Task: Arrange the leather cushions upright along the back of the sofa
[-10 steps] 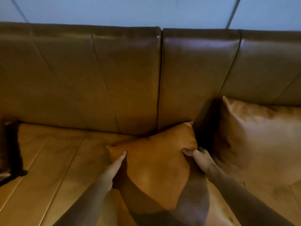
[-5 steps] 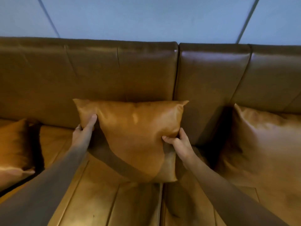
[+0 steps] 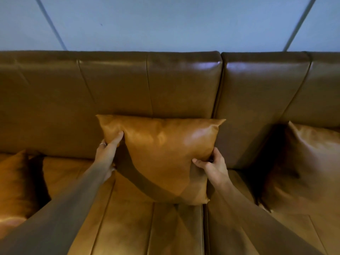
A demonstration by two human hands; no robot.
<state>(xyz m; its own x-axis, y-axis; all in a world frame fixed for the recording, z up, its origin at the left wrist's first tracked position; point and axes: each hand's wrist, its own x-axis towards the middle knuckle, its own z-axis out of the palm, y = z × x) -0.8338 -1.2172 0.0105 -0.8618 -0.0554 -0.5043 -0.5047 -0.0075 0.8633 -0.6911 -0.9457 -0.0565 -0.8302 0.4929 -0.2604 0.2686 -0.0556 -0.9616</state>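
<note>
A tan leather cushion [image 3: 165,155] stands upright on the sofa seat, its top edge leaning against the sofa back [image 3: 147,85]. My left hand [image 3: 107,155] grips its left edge, thumb on the front face. My right hand [image 3: 213,165] pinches its right edge lower down. A second leather cushion [image 3: 309,168] leans upright against the back at the right. A third cushion [image 3: 14,183] sits at the far left, partly cut off by the frame.
The brown leather seat [image 3: 139,227] stretches in front of the held cushion, with a seam between two seat sections just right of it. A pale blue wall [image 3: 165,21] rises behind the sofa.
The cushion has gone from lying tilted low on the seat to standing upright against the back, shifted left. Both hands stay on its sides; the last half second shows little further motion.
</note>
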